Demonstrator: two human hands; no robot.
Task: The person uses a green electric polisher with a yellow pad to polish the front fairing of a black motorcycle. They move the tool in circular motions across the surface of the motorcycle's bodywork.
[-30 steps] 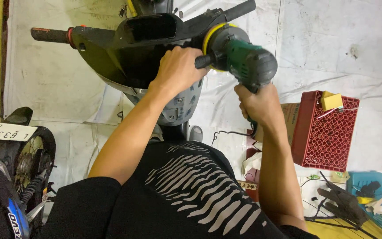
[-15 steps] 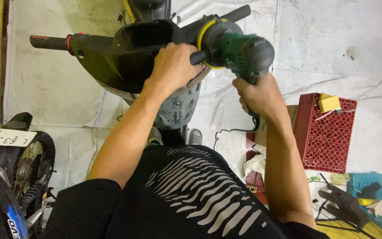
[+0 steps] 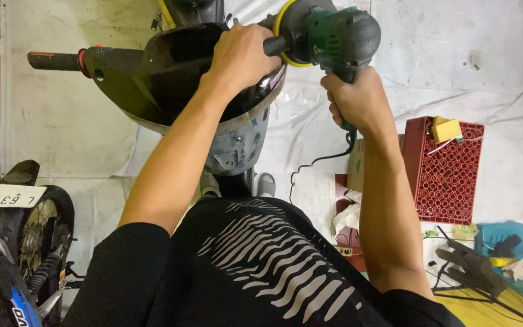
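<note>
A green and grey power polisher (image 3: 334,36) with a yellow pad is at the far middle of the scene, its pad pressed against the black front panel (image 3: 164,72) of a scooter. The left hand (image 3: 243,57) is clenched around the polisher's black side handle, resting over the panel's right edge. The right hand (image 3: 358,100) grips the polisher's rear handle, just near of the motor body, and a black cord (image 3: 316,162) hangs down from it toward the floor. The scooter's handlebar grip (image 3: 52,60) sticks out to the far left. White sheeting (image 3: 455,60) covers the floor. To the right lies a red plastic crate (image 3: 446,175) with a yellow sponge (image 3: 446,129) on its far edge. At the near left stands another motorbike's wheel (image 3: 37,233).
</note>
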